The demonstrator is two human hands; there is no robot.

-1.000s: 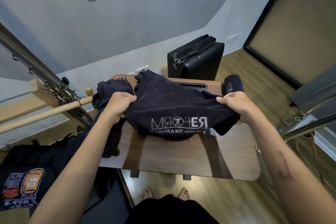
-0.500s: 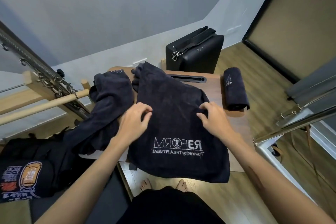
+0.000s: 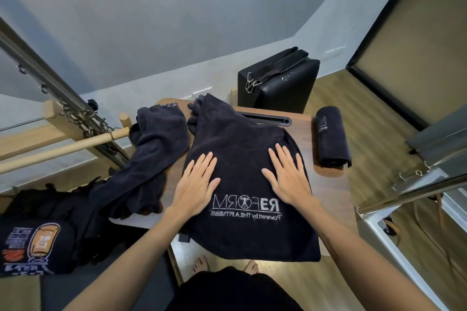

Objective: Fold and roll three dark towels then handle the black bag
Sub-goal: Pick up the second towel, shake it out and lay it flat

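Observation:
A dark towel (image 3: 242, 149) with white REFORM lettering lies spread lengthwise on the wooden table (image 3: 331, 184), its near end hanging over the front edge. My left hand (image 3: 195, 184) and my right hand (image 3: 286, 177) lie flat on it side by side, fingers straight, just above the lettering. A second dark towel (image 3: 154, 149) lies crumpled at the table's left and droops off that side. One rolled dark towel (image 3: 332, 136) rests at the right edge. The black bag (image 3: 278, 83) with a strap and metal clip stands behind the table.
A wooden bar and metal frame (image 3: 75, 118) run along the left. A dark printed cloth (image 3: 38, 242) lies at the lower left. A metal rail (image 3: 414, 192) crosses at the right. My bare feet (image 3: 225, 265) show on the wooden floor under the table.
The towel was held up by two corners, then laid down on the table. My hands let go of it and now press flat on it.

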